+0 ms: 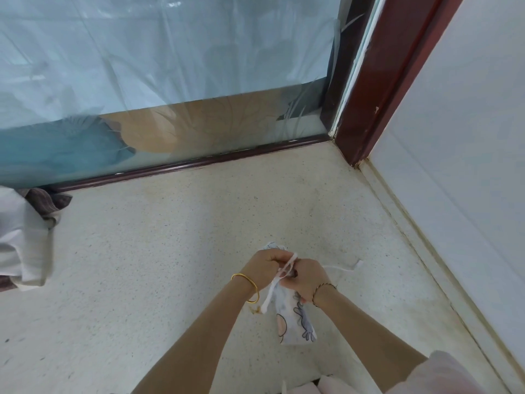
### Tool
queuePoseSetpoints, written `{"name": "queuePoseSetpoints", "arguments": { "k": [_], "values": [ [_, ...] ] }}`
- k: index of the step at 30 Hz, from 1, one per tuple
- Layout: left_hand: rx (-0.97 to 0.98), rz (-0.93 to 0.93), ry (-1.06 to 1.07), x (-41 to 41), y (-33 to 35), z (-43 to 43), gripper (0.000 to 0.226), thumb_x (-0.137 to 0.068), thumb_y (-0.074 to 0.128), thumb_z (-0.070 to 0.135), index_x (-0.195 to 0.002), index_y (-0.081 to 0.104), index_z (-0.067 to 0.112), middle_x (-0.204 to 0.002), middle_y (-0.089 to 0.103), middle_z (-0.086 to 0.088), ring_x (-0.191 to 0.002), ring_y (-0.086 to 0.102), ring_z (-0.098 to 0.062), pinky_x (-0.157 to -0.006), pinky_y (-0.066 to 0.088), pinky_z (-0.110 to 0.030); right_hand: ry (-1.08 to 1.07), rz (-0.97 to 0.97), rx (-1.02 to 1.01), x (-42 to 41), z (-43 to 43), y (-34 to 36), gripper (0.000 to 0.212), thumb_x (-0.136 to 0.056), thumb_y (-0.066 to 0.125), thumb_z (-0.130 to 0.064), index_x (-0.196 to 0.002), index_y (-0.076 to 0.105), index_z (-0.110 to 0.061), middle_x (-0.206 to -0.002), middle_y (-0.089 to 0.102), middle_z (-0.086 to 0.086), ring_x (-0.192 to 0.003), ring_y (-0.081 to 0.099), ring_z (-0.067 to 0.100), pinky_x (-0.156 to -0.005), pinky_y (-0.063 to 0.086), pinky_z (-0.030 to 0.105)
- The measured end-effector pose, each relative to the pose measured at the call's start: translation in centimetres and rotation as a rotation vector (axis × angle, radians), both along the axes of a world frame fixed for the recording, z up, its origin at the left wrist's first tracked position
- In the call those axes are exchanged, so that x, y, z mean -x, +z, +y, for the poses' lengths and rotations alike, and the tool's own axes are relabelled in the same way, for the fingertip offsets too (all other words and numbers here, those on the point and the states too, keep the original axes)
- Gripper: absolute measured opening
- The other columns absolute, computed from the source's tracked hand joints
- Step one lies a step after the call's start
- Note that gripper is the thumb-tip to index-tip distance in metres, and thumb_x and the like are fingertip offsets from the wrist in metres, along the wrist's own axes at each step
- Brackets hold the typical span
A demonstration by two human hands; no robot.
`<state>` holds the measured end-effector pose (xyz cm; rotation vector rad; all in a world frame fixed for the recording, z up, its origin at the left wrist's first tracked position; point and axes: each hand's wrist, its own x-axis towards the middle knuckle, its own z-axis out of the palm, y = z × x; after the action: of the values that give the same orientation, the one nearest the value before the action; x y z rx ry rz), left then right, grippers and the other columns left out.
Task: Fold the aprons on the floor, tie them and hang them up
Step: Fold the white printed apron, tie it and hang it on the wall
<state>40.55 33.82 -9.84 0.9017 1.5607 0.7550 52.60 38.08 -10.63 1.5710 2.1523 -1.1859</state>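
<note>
A white apron [295, 322] with a cartoon print is folded into a narrow bundle and held above the speckled floor. My left hand [265, 264] grips its upper part, with the white apron strap [287, 270] running over the fingers. My right hand [308, 275] pinches the same strap against the bundle. One strap loop hangs down at the left of the bundle and a loose strap end [355, 265] trails off to the right. The middle of the bundle is hidden by both hands.
A heap of white and striped cloth [25, 237] lies on the floor at the left edge. A frosted glass door [170, 81] with a dark red frame [377, 89] stands ahead. A white wall [468, 137] closes the right side.
</note>
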Motion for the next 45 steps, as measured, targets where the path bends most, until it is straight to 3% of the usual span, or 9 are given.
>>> {"name": "queuePoseSetpoints", "arguments": {
  "k": [2, 5, 9, 16, 19, 26, 36, 41, 45],
  "values": [
    [0.019, -0.022, -0.037, -0.1, -0.1, 0.1, 0.049, -0.081, 0.037, -0.022, -0.112, 0.066, 0.003, -0.099, 0.065, -0.011, -0.097, 0.062, -0.025, -0.090, 0.053, -0.037, 0.050, -0.028, -0.046, 0.0, -0.5, 0.2, 0.016, -0.089, 0.060, -0.025, -0.093, 0.066, -0.011, -0.086, 0.069, 0.006, -0.073, 0.066, 0.018, -0.071, 0.051, 0.024],
    [-0.037, 0.193, -0.197, -0.3, -0.2, 0.5, 0.042, -0.088, 0.041, -0.011, -0.115, 0.066, 0.008, -0.108, 0.065, -0.009, -0.101, 0.060, -0.021, -0.087, 0.050, -0.026, 0.180, -0.073, -0.057, 0.3, -0.6, 0.9, 0.037, -0.094, 0.054, -0.032, -0.127, 0.056, -0.015, -0.118, 0.062, 0.007, -0.106, 0.059, 0.021, -0.086, 0.043, 0.023],
    [-0.093, 0.547, -0.466, -0.3, -1.0, 1.4, 0.028, -0.091, 0.049, 0.006, -0.112, 0.068, 0.011, -0.106, 0.067, -0.007, -0.093, 0.057, -0.019, -0.077, 0.040, -0.021, -0.151, 0.216, 0.055, -0.5, -1.6, 0.0, 0.008, -0.092, 0.058, -0.023, -0.087, 0.061, -0.018, -0.073, 0.062, 0.000, -0.058, 0.057, 0.011, -0.068, 0.056, 0.032],
    [-0.064, 0.725, -0.619, -1.5, -1.3, 2.0, 0.017, -0.082, 0.060, 0.012, -0.096, 0.068, 0.006, -0.080, 0.061, -0.005, -0.078, 0.053, -0.017, -0.072, 0.043, -0.027, -0.510, 0.475, 0.187, -1.5, -1.3, -0.1, 0.026, -0.093, 0.052, -0.017, -0.112, 0.036, -0.012, -0.080, 0.066, 0.016, -0.050, 0.059, 0.027, -0.046, 0.048, 0.030],
    [-0.067, 0.818, -0.605, -2.1, -1.3, 2.2, 0.012, -0.080, 0.057, 0.012, -0.084, 0.064, 0.004, -0.061, 0.042, 0.002, -0.076, 0.056, -0.023, -0.067, 0.043, -0.028, -0.493, 0.481, 0.159, -1.2, -1.4, -0.3, 0.015, -0.096, 0.041, -0.017, -0.111, 0.044, -0.015, -0.081, 0.066, 0.011, -0.046, 0.060, 0.027, -0.041, 0.045, 0.025],
    [-0.071, 0.848, -0.565, -1.8, -1.9, 2.0, 0.017, -0.083, 0.056, 0.016, -0.079, 0.070, 0.005, -0.057, 0.046, -0.001, -0.070, 0.051, -0.024, -0.062, 0.041, -0.029, -0.423, 0.400, 0.158, -1.3, -0.6, -0.3, 0.018, -0.092, 0.036, -0.005, -0.107, 0.043, -0.011, -0.086, 0.066, 0.018, -0.049, 0.062, 0.025, -0.045, 0.048, 0.028],
    [-0.174, 0.961, -0.559, -2.3, -2.6, 2.1, 0.021, -0.094, 0.043, 0.012, -0.094, 0.061, 0.001, -0.092, 0.061, -0.015, -0.091, 0.056, -0.027, -0.066, 0.036, -0.029, -0.057, 0.178, -0.241, -1.9, -0.6, -1.3, 0.024, -0.091, 0.048, -0.006, -0.111, 0.040, -0.017, -0.087, 0.063, 0.006, -0.073, 0.064, 0.022, -0.071, 0.056, 0.039],
    [-0.183, 0.883, -0.453, -1.8, -3.5, 1.4, 0.023, -0.099, 0.037, 0.017, -0.096, 0.057, 0.005, -0.100, 0.060, -0.014, -0.097, 0.052, -0.027, -0.075, 0.036, -0.029, -0.359, 0.368, -0.484, -2.7, 0.8, -0.8, 0.024, -0.086, 0.054, 0.004, -0.095, 0.041, -0.014, -0.102, 0.039, -0.001, -0.070, 0.061, 0.029, -0.058, 0.055, 0.044],
    [-0.154, 0.775, -0.365, -1.8, -3.3, 1.3, 0.017, -0.097, 0.040, 0.013, -0.089, 0.054, 0.007, -0.097, 0.059, -0.014, -0.094, 0.055, -0.030, -0.074, 0.037, -0.029, -0.212, 0.392, -0.504, -2.8, 0.9, -0.8, 0.016, -0.085, 0.060, -0.001, -0.085, 0.049, -0.013, -0.089, 0.048, -0.002, -0.069, 0.058, 0.018, -0.063, 0.054, 0.033]
  ]
}}
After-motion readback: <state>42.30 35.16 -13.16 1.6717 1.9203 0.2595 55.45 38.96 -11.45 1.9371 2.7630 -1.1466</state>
